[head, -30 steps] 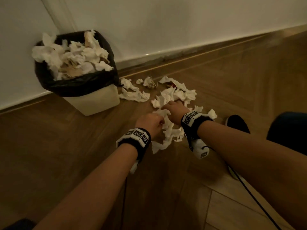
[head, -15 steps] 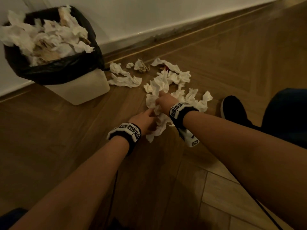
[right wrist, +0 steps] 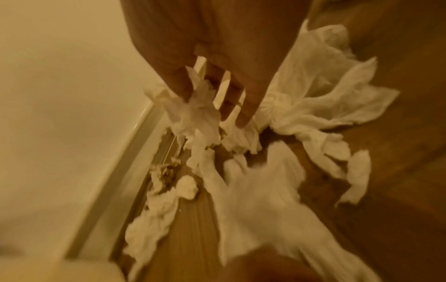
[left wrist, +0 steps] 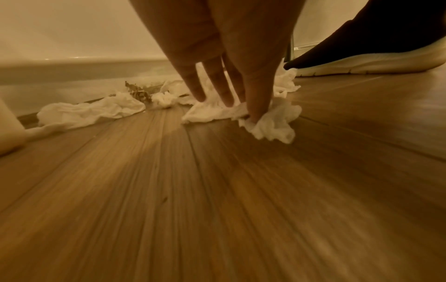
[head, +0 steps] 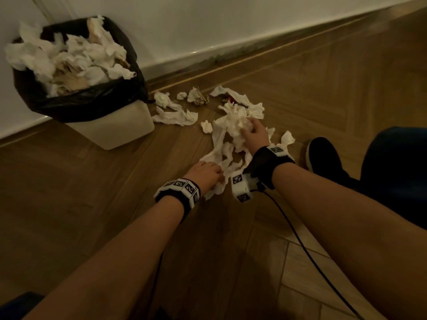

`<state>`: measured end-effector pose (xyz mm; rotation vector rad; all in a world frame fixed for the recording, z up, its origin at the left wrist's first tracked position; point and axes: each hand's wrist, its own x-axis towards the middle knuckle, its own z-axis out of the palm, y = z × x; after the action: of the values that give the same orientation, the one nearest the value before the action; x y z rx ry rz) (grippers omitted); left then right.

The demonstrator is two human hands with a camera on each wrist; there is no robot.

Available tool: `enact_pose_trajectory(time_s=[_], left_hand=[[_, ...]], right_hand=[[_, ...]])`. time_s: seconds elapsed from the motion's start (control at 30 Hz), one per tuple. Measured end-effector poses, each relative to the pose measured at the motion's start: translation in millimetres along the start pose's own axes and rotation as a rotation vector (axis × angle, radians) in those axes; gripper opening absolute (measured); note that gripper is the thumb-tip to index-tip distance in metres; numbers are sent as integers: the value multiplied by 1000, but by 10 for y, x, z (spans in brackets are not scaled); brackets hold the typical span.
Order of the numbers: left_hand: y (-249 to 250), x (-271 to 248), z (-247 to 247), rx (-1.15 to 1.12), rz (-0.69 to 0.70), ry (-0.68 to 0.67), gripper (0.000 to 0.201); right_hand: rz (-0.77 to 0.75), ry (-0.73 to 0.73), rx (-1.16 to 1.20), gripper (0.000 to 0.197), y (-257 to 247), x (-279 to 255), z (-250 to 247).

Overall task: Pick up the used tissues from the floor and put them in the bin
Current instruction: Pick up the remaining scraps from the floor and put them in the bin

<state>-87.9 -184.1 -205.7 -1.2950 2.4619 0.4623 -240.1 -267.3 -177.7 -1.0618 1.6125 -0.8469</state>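
Observation:
A white bin [head: 111,132] with a black liner [head: 92,102] stands at the wall on the left, heaped with crumpled tissues. White used tissues [head: 175,115] lie scattered on the wooden floor to its right. My right hand [head: 254,132] grips a bunch of tissues [head: 233,121] raised off the floor, with strips hanging down from it. In the right wrist view tissue [right wrist: 198,116] is wedged between the fingers [right wrist: 243,114]. My left hand [head: 205,172] is low on the floor and pinches the trailing tissue end [left wrist: 272,124] at its fingertips [left wrist: 255,112].
A black shoe [head: 323,155] with a pale sole [left wrist: 362,63] stands just right of the tissue pile. A black cable [head: 300,243] runs from the right wrist along the floor. A skirting board [head: 208,58] lines the wall behind the pile.
My right hand has gathered a bunch of tissues and lifted it away from the left hand. The left hand stays low on the trailing tissue.

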Motion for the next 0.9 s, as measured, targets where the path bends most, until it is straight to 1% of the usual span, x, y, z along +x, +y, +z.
enact_pose_trajectory(time_s=[0.03,0.1,0.17,0.23,0.27,0.33,0.4,0.43,0.5,0.57,0.63,0.67,0.7,0.77,0.8,0.83,0.87,0.9], left_hand=[[-2,-12,2,-59,-28,-3,34],[-6,-52,5,-138,-78,0,27],[-13,-87,20,-298,-136,0,27],[-29,-93,8,-425,-187,39,33],[-28,-91,3,-464,-212,45,33],[-57,-79,33,-589,-336,77,24],[-69,-58,16,-749,-424,141,16],[-83,-27,16,-843,-456,187,17],[-94,10,-6,-972,-504,244,31],[-113,36,-16,-1006,-548,272,39],[-152,65,-21,-1071,-612,271,37],[-178,81,-27,-1136,-640,281,35],[-197,87,-35,-1229,-671,295,34],[-211,79,-30,-1370,-703,341,31],[-213,65,-17,-1375,-699,364,32],[-219,45,-11,-1332,-707,370,36],[-233,22,-4,-1241,-717,359,41],[-251,17,4,-1110,-728,334,40]], right_hand=[[93,5,149,30,-14,-17,-2],[271,-22,483,19,-47,-33,-10],[379,5,689,13,-71,-46,-37],[476,53,779,6,-80,-80,-61],[515,63,801,6,-72,-99,-72],[552,36,839,5,-52,-124,-100],[577,-34,898,15,-13,-141,-128],[589,-58,932,19,10,-151,-141],[597,-63,960,26,34,-184,-164],[590,-37,978,27,41,-232,-189],[583,-52,956,26,45,-280,-214],[587,-80,913,29,51,-303,-226],[599,-107,840,33,64,-317,-234],[596,-147,676,35,100,-330,-226],[575,-154,636,36,116,-327,-210],[547,-161,636,40,127,-326,-190],[530,-173,654,45,135,-321,-173],[534,-185,683,46,134,-322,-160]])
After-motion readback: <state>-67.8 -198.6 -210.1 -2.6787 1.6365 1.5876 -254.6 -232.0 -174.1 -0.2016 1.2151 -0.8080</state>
